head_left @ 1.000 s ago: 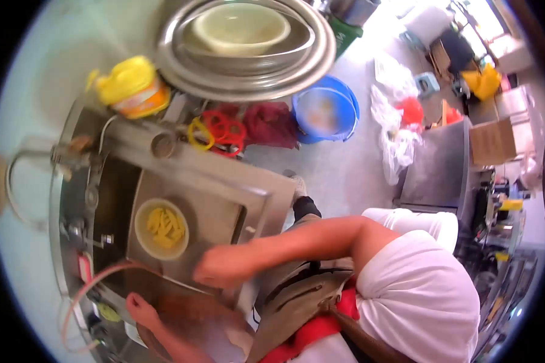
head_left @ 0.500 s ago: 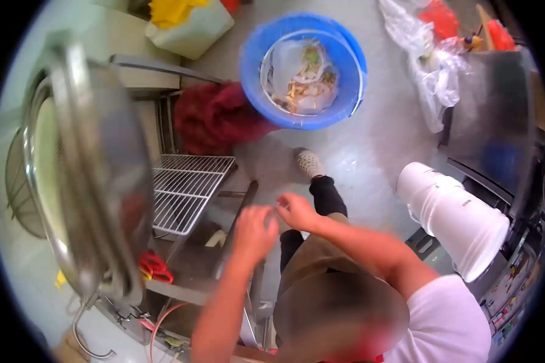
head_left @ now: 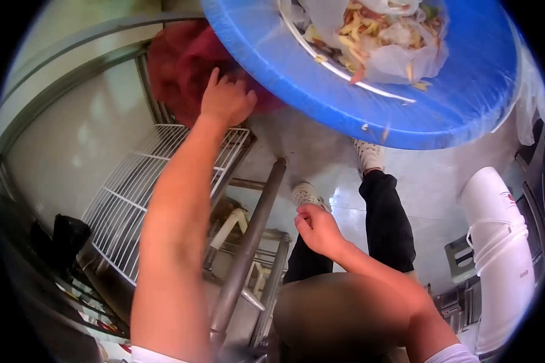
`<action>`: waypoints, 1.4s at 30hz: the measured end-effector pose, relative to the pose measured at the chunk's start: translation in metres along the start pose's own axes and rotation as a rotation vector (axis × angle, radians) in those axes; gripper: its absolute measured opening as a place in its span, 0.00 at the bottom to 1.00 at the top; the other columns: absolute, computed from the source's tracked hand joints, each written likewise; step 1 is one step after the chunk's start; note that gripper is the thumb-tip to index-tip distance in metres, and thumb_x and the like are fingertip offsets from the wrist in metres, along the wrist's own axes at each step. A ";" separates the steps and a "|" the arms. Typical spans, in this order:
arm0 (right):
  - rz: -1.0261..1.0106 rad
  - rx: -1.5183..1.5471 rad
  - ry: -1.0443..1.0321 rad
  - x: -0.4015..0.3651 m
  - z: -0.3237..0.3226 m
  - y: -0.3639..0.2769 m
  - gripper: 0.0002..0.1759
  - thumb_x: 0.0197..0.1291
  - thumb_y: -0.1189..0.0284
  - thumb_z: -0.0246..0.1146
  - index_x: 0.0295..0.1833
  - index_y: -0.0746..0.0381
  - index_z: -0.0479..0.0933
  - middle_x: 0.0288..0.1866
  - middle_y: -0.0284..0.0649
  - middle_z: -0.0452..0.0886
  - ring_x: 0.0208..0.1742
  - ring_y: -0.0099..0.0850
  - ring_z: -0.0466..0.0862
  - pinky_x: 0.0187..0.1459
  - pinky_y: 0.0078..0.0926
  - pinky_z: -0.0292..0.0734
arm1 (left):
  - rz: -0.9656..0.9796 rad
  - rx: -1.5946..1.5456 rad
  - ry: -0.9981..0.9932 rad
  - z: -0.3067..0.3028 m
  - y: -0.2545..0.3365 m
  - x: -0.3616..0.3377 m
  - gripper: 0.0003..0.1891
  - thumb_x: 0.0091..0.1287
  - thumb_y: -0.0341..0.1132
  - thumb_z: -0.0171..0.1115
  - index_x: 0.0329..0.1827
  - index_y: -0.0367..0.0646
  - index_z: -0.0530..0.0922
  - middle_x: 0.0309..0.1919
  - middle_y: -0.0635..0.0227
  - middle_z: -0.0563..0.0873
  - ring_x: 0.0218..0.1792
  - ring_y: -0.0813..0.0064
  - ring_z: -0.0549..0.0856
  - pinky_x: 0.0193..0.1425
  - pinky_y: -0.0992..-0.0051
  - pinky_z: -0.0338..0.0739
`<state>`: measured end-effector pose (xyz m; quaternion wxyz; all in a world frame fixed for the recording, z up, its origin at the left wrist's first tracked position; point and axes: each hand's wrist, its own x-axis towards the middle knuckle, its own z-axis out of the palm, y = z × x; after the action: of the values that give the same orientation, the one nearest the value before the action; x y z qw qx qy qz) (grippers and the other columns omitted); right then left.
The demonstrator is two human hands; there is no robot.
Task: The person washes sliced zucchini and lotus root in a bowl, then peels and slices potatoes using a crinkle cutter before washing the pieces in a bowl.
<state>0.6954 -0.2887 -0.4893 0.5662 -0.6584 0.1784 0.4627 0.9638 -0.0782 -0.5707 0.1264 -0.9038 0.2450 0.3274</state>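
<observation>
My left hand reaches out with its fingers apart, the index finger stretched forward. It overlaps the lower part of a dark red bundle that looks like a sack or cloth. Close to its right is a big blue bin with a clear plastic lining. Food scraps and crumpled clear plastic lie inside the bin. My right hand hovers low in front of my body, its fingers curled in and nothing visible in them.
Beneath my left forearm lies a white wire rack, beside a metal rail. A stack of white buckets leans at the right. My shoes stand on the wet-looking floor below the bin.
The view has moved closer to the bin, which now fills the upper right. My hands have separated: the left reached forward to the red bundle, the right stayed near my body.
</observation>
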 end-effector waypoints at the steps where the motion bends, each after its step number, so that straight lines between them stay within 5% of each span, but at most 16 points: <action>1: -0.019 0.066 -0.002 0.001 0.004 -0.001 0.15 0.61 0.70 0.62 0.50 0.69 0.77 0.40 0.50 0.83 0.37 0.36 0.85 0.42 0.31 0.79 | 0.001 -0.064 -0.255 -0.016 -0.003 -0.005 0.26 0.68 0.44 0.47 0.59 0.31 0.75 0.53 0.45 0.82 0.65 0.50 0.73 0.70 0.58 0.64; 2: -0.041 0.129 0.000 0.000 0.007 -0.006 0.16 0.62 0.70 0.62 0.50 0.70 0.77 0.39 0.49 0.83 0.36 0.34 0.84 0.41 0.30 0.79 | 0.002 -0.127 -0.505 -0.023 -0.006 -0.010 0.26 0.68 0.45 0.46 0.56 0.31 0.78 0.49 0.44 0.83 0.63 0.49 0.76 0.68 0.59 0.68; 5: -0.015 0.118 -0.039 0.004 0.013 -0.017 0.16 0.64 0.69 0.61 0.51 0.70 0.76 0.39 0.46 0.84 0.36 0.31 0.83 0.41 0.28 0.79 | -0.142 -0.228 -0.532 -0.006 -0.040 -0.039 0.25 0.67 0.46 0.47 0.46 0.31 0.82 0.44 0.42 0.84 0.54 0.44 0.81 0.61 0.57 0.74; 7: 0.017 0.117 -0.073 0.008 0.016 -0.024 0.16 0.64 0.69 0.61 0.51 0.69 0.76 0.39 0.45 0.84 0.36 0.30 0.83 0.41 0.28 0.79 | -0.272 -0.227 -0.422 0.013 -0.075 -0.039 0.25 0.67 0.47 0.48 0.44 0.32 0.83 0.47 0.41 0.83 0.54 0.44 0.81 0.61 0.56 0.73; 10: 0.062 0.197 -0.033 0.010 0.025 -0.020 0.14 0.62 0.67 0.59 0.47 0.67 0.77 0.39 0.51 0.83 0.40 0.45 0.84 0.43 0.39 0.79 | -0.541 -0.431 -0.119 -0.019 -0.084 -0.042 0.26 0.66 0.49 0.49 0.44 0.31 0.83 0.50 0.38 0.81 0.56 0.43 0.80 0.60 0.56 0.73; 11: 0.023 0.140 -0.026 0.012 0.030 -0.014 0.16 0.64 0.69 0.61 0.51 0.70 0.76 0.37 0.44 0.83 0.35 0.30 0.83 0.41 0.27 0.78 | -0.647 -0.497 -0.145 -0.017 -0.103 -0.036 0.29 0.65 0.53 0.50 0.51 0.31 0.80 0.51 0.36 0.81 0.57 0.44 0.79 0.61 0.59 0.73; 17: 0.034 0.187 -0.038 0.015 0.039 -0.017 0.15 0.64 0.70 0.61 0.51 0.70 0.76 0.37 0.44 0.83 0.36 0.28 0.82 0.40 0.26 0.78 | -0.884 -0.628 0.046 -0.034 -0.126 -0.017 0.42 0.68 0.62 0.35 0.60 0.28 0.75 0.63 0.37 0.73 0.70 0.49 0.68 0.73 0.62 0.59; 20: 0.071 0.234 -0.023 0.016 0.043 -0.016 0.14 0.62 0.69 0.60 0.49 0.67 0.77 0.39 0.50 0.83 0.37 0.40 0.84 0.41 0.35 0.79 | -0.860 -0.647 0.078 -0.044 -0.124 -0.020 0.43 0.68 0.63 0.31 0.63 0.28 0.73 0.65 0.37 0.70 0.71 0.49 0.66 0.74 0.62 0.57; 23: 0.090 0.242 -0.024 0.018 0.045 -0.017 0.15 0.63 0.68 0.59 0.49 0.67 0.77 0.40 0.50 0.83 0.37 0.40 0.84 0.42 0.35 0.79 | -0.842 -0.753 0.153 -0.058 -0.141 -0.017 0.45 0.70 0.66 0.30 0.63 0.28 0.73 0.65 0.40 0.72 0.72 0.51 0.67 0.73 0.64 0.58; 25: 0.097 0.245 -0.038 0.017 0.043 -0.026 0.15 0.64 0.69 0.61 0.50 0.69 0.76 0.39 0.46 0.83 0.38 0.32 0.83 0.42 0.29 0.79 | -0.807 -0.876 0.265 -0.063 -0.149 -0.019 0.47 0.69 0.68 0.31 0.63 0.27 0.72 0.64 0.39 0.73 0.71 0.51 0.68 0.72 0.65 0.59; 30: 0.059 0.237 -0.060 0.021 0.046 -0.033 0.15 0.65 0.70 0.62 0.51 0.70 0.75 0.39 0.43 0.83 0.39 0.27 0.82 0.43 0.26 0.79 | -0.763 -0.546 -0.067 -0.065 -0.145 -0.031 0.45 0.71 0.65 0.27 0.59 0.28 0.75 0.59 0.34 0.75 0.67 0.44 0.70 0.71 0.62 0.61; 32: 0.067 0.241 -0.056 0.023 0.046 -0.031 0.15 0.65 0.70 0.62 0.51 0.71 0.75 0.40 0.43 0.83 0.38 0.27 0.82 0.43 0.26 0.79 | -0.655 -0.432 -0.170 -0.073 -0.135 -0.032 0.37 0.72 0.60 0.36 0.59 0.31 0.77 0.56 0.36 0.78 0.64 0.44 0.73 0.69 0.61 0.65; 35: 0.060 0.296 -0.061 0.024 0.050 -0.029 0.17 0.63 0.67 0.60 0.51 0.68 0.75 0.42 0.50 0.83 0.41 0.40 0.84 0.45 0.34 0.79 | -0.502 -0.382 -0.129 -0.075 -0.130 -0.036 0.29 0.65 0.52 0.57 0.58 0.34 0.77 0.53 0.43 0.82 0.59 0.49 0.79 0.65 0.63 0.70; 38: 0.065 0.294 -0.069 0.023 0.053 -0.031 0.16 0.63 0.68 0.60 0.51 0.68 0.76 0.42 0.49 0.83 0.41 0.39 0.84 0.45 0.34 0.79 | -0.294 -0.642 -0.121 -0.082 -0.130 -0.048 0.36 0.48 0.41 0.75 0.61 0.37 0.73 0.51 0.53 0.83 0.55 0.57 0.81 0.64 0.66 0.72; 42: 0.082 0.282 -0.079 0.025 0.056 -0.034 0.16 0.63 0.68 0.59 0.51 0.68 0.76 0.42 0.49 0.83 0.41 0.39 0.84 0.45 0.33 0.79 | -0.200 -0.532 -0.180 -0.093 -0.125 -0.059 0.48 0.36 0.37 0.82 0.64 0.39 0.68 0.52 0.60 0.80 0.55 0.62 0.79 0.64 0.68 0.72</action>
<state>0.7108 -0.2210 -0.4858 0.6403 -0.5459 0.2459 0.4813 1.0391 0.0126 -0.4532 -0.0620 -0.8921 0.0484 0.4449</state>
